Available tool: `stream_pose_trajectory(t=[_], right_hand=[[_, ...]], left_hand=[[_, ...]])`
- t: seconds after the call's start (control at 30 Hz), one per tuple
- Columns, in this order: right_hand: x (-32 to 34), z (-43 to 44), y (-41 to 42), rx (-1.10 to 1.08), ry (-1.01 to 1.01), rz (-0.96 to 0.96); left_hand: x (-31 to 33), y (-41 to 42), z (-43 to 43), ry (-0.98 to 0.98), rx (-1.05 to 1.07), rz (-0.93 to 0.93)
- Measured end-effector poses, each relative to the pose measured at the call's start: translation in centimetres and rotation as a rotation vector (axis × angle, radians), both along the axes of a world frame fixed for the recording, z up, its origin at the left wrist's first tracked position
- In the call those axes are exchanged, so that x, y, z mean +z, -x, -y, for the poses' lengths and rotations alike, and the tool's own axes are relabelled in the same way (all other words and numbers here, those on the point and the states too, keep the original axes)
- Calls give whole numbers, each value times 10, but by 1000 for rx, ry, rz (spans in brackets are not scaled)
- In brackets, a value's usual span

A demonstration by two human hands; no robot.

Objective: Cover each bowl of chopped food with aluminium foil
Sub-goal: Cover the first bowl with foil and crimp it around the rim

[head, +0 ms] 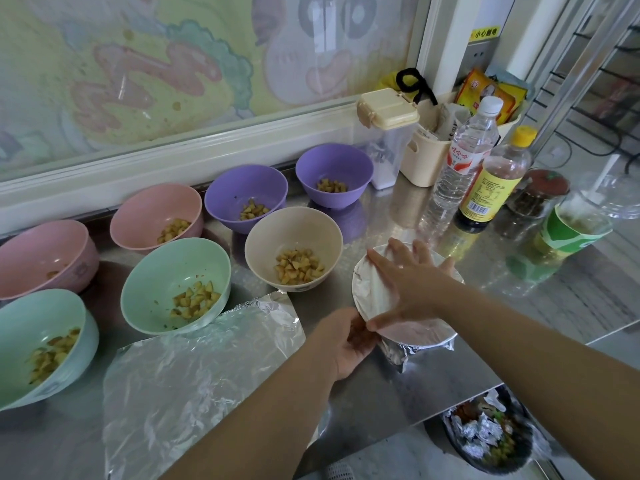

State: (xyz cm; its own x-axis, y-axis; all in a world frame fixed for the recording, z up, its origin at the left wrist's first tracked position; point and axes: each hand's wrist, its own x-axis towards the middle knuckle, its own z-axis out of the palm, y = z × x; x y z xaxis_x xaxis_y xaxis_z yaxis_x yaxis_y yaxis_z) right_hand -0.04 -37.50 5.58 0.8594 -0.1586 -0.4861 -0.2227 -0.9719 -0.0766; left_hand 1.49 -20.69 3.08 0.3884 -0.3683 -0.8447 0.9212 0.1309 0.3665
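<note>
Pressing down flat, your right hand (412, 271) lies spread on the foil (375, 292) stretched over the bowl (356, 280), which sits near the counter's (381, 396) front edge, toward its right end. Your left hand (343, 344) is at the bowl's left rim with its fingers curled. It seems to pinch the foil's edge there, though your right thumb hides part of the contact. On the near side the foil's skirt is folded down and stands off the wall in a loose flap.

Foil this thin is light and soft. It takes a crease and holds it, but I judge it will tear if dragged over the rim or poked with a nail. Take it at the overhang just below the rim, thumb against fingertips, and fold it inward bit by bit round the bowl. The bowl looks like light plastic and could slide on the steel, so your flat palm makes a useful anchor. Press gently, since the stretched top will dent.

A spare sheet (194, 368) lies at the front edge, left of your hands, its far corner by a green bowl (145, 296). Seven open bowls (294, 233) of chopped food stand toward the back and left.
</note>
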Motion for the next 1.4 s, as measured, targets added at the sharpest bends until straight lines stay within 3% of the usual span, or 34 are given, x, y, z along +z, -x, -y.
stream_pose_trajectory(t=[0.13,0.3,0.4,0.43,0.63,0.9,1.07,1.27,1.4], right_hand=[[-2,1,1,0,-1,7],[-2,0,2,0,-2,13],[-2,0,2,-1,-2,20],[-2,-1,2,-2,1,22],[-4,-2,2,4,21,32],[-8,-1,3,-4,23,49],[-6,-3,3,-13,20,43],[-6,-10,5,-95,20,33],[1,-19,4,-247,41,-26]], left_hand=[[14,6,-4,37,16,61],[22,-15,-2,161,-8,-76],[40,-26,1,229,-159,-96],[42,-27,2,224,-212,-7],[38,-32,2,342,-183,-49],[45,-37,7,469,-431,33],[66,-36,10,287,-445,102],[65,-44,12,180,-410,58],[46,-50,13,99,-211,68]])
